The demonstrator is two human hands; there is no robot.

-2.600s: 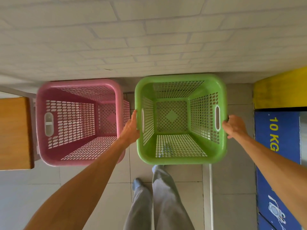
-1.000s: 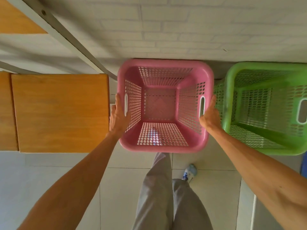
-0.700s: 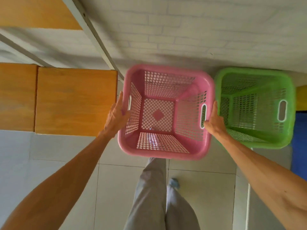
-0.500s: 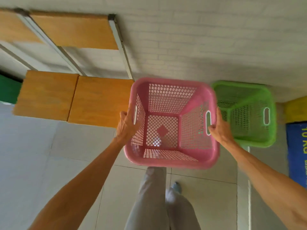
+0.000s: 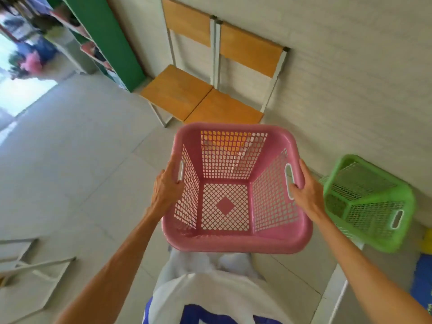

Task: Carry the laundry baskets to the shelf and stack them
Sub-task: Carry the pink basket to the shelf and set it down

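Observation:
I hold an empty pink laundry basket [image 5: 233, 239] in front of my body, lifted off the floor. My left hand [image 5: 166, 187] grips its left handle slot and my right hand [image 5: 305, 192] grips its right handle slot. An empty green laundry basket [image 5: 397, 237] stands on the floor to the right, against the white brick wall. A green shelf unit [image 5: 109, 36] with blurred items stands at the far upper left.
Two wooden chairs [image 5: 198, 99] with white metal frames stand against the wall just beyond the pink basket. A white metal frame [image 5: 39, 272] lies at the lower left. A blue mat [image 5: 423, 277] and something yellow [image 5: 427, 239] sit at the right edge. Pale tiled floor stretches left.
The pink basket has been lifted from beside the green one and swung left, away from the wall. My view has turned left, so the chairs and green shelf have come into sight.

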